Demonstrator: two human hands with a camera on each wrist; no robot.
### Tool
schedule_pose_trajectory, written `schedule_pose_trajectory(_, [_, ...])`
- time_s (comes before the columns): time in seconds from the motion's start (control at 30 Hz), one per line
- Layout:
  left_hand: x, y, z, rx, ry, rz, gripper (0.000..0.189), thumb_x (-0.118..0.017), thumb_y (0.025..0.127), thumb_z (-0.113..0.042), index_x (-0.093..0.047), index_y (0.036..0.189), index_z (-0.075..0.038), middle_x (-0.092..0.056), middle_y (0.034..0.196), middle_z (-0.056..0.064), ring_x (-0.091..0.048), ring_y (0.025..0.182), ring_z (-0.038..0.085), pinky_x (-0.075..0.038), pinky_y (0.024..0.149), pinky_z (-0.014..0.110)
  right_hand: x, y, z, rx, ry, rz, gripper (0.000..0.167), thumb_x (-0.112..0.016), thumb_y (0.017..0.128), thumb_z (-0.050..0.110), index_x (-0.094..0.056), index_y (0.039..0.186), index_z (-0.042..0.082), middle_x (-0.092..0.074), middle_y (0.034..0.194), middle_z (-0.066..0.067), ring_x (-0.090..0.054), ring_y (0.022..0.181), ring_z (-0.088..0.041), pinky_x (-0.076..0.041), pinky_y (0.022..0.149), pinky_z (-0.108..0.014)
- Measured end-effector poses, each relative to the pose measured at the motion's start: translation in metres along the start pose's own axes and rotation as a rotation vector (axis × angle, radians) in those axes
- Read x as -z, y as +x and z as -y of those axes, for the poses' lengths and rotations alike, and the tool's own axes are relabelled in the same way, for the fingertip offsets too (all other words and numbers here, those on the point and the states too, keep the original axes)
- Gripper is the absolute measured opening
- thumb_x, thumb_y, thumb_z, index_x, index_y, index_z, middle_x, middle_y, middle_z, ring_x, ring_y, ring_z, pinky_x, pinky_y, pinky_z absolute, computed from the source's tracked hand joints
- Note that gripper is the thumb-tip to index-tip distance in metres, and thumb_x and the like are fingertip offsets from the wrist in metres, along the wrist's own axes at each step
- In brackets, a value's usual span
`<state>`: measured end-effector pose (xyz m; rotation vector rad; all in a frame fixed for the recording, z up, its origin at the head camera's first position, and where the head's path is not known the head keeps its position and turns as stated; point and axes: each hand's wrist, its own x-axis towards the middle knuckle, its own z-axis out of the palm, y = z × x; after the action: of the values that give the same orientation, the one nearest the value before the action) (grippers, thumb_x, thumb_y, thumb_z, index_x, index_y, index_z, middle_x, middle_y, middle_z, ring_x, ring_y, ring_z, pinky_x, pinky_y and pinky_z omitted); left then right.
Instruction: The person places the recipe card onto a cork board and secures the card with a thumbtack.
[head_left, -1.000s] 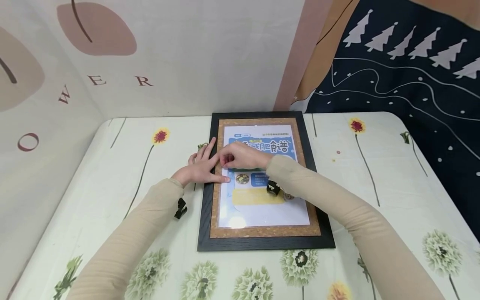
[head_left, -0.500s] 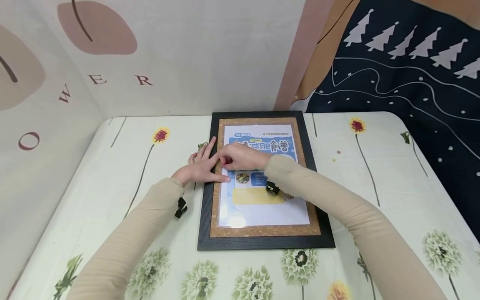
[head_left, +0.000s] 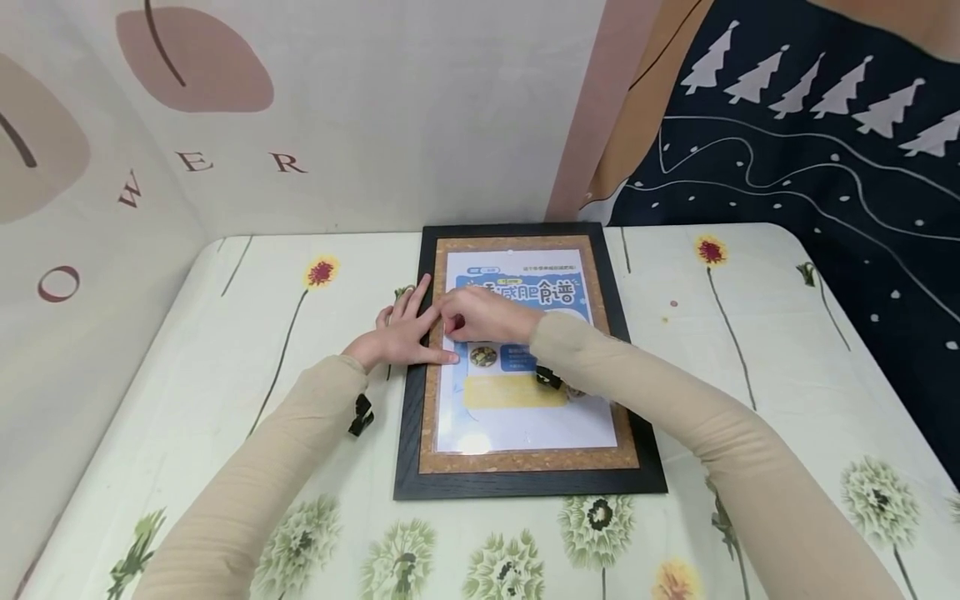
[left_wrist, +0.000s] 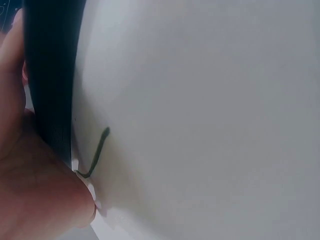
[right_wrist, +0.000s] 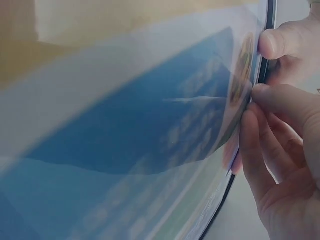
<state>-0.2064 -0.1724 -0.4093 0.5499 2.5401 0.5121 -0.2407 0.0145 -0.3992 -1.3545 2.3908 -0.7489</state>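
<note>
A black picture frame (head_left: 528, 485) with a cork board (head_left: 525, 462) inside lies on the table. On the cork lies a glossy poster (head_left: 525, 429) in blue, white and yellow. My left hand (head_left: 401, 340) spreads over the frame's left side, its thumb reaching onto the poster's edge. In the left wrist view that hand (left_wrist: 40, 180) lies along the dark frame side (left_wrist: 52, 75). Reaching across the poster, my right hand (head_left: 491, 318) brings thumb and index finger together at its left edge. The right wrist view shows these fingertips (right_wrist: 250, 117) right at that edge; what they pinch is hidden.
A floral tablecloth (head_left: 300, 442) covers the table. A pale printed cloth (head_left: 412, 125) hangs behind the frame, and a dark cloth with white trees (head_left: 795, 150) hangs at the right. Small black devices (head_left: 362, 417) are strapped beneath both wrists.
</note>
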Motion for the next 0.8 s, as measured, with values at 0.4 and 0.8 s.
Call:
schedule_pose_trajectory(0.4, [-0.001, 0.001, 0.001, -0.013, 0.005, -0.018, 0.102, -0.065, 0.085, -0.056, -0.003, 0.157, -0.021, 0.027, 0.156, 0.014, 0.014, 0.141, 0.043, -0.001, 0.103, 0.065, 0.000, -0.004, -0.007, -0.031, 0.174, -0.031, 0.004, -0.073, 0.086, 0.003, -0.075, 0.085, 0.006, -0.069, 0.083, 0.002, -0.061, 0.080, -0.009, -0.048, 0.074, -0.022])
schedule_pose_trajectory(0.8, [-0.002, 0.002, 0.002, -0.011, 0.011, -0.019, 0.103, -0.065, 0.085, -0.058, -0.002, 0.157, -0.020, 0.027, 0.156, 0.014, 0.013, 0.141, 0.044, -0.001, 0.103, 0.066, -0.003, -0.003, -0.015, -0.149, 0.381, -0.075, 0.006, -0.072, 0.086, 0.001, -0.076, 0.082, 0.004, -0.070, 0.079, 0.000, -0.065, 0.077, -0.013, -0.050, 0.073, -0.024])
